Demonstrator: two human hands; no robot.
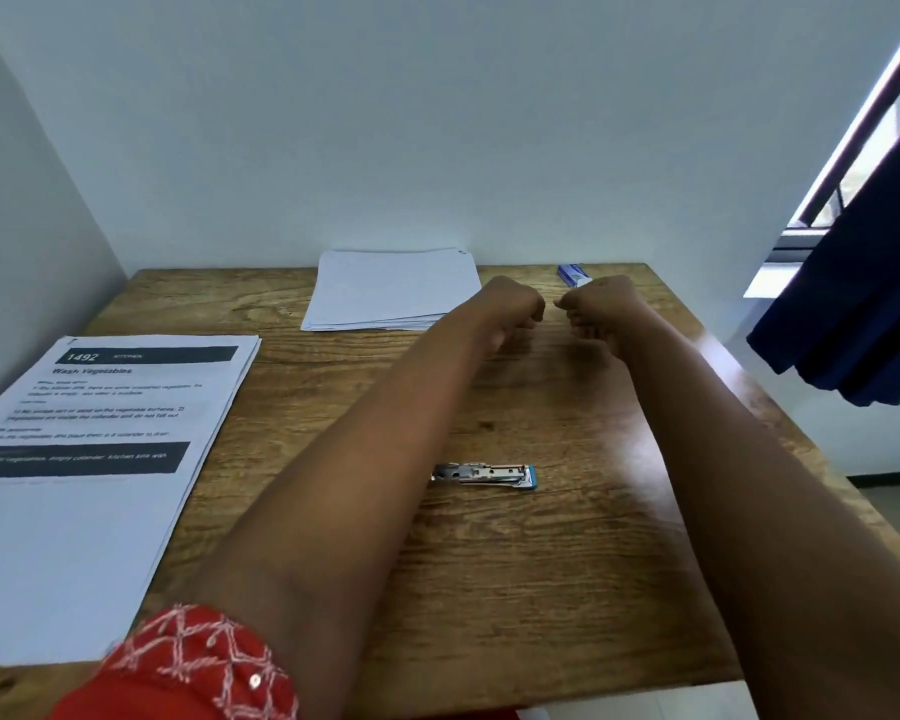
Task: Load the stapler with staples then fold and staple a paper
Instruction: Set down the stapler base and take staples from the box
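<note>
A small metal stapler (484, 474) with a blue end lies flat on the wooden table (515, 589), between my two forearms. Both arms reach far out over the table. My left hand (513, 310) is curled into a fist near the right edge of a blank paper stack (385, 288). My right hand (601, 310) is also curled, a short gap from the left one. Nothing shows in either fist. A small blue staple box (572, 274) sits at the table's back edge, just behind my right hand and partly hidden by it.
A stack of printed sheets (89, 459) headed "Wash Vegetables" covers the table's left side. White walls close the back and left. A dark blue curtain (863, 304) hangs by a window at the right, beyond the table edge.
</note>
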